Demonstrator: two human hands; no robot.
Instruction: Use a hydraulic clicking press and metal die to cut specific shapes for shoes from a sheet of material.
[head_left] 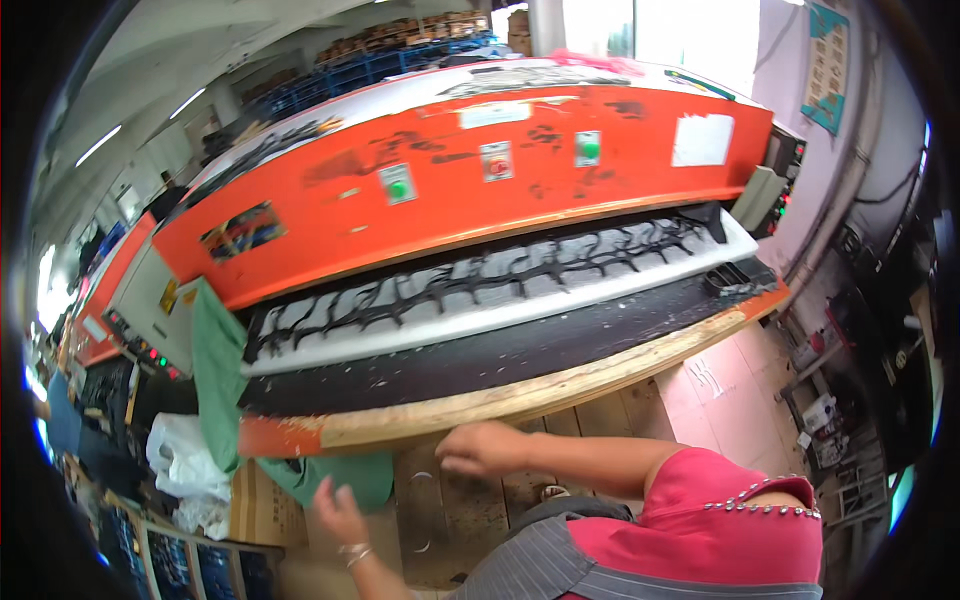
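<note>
My left hand (340, 514), with a bracelet at the wrist, hangs in front of the machine, its fingers spread and holding nothing. Close to the wooden front edge (510, 400), my right hand (483, 450) has its fingers curled in, with no object visible in it. Beyond both hands stands a long orange-red press machine (330, 205) with green and red buttons. On its black bed (500, 352) lies a long white pad (480, 322). Thin black branching strips (470, 283) are spread in a row along that pad. A small black tray-like piece (738, 278) sits at the bed's right end.
Green cloth (217, 365) drapes over the left end of the bed. Below it are white plastic bags (188, 460) and a cardboard box (265, 508). Control boxes with lit buttons flank the press; the right one (765, 195) stands by the wall. A cluttered shelf (825, 430) is at right.
</note>
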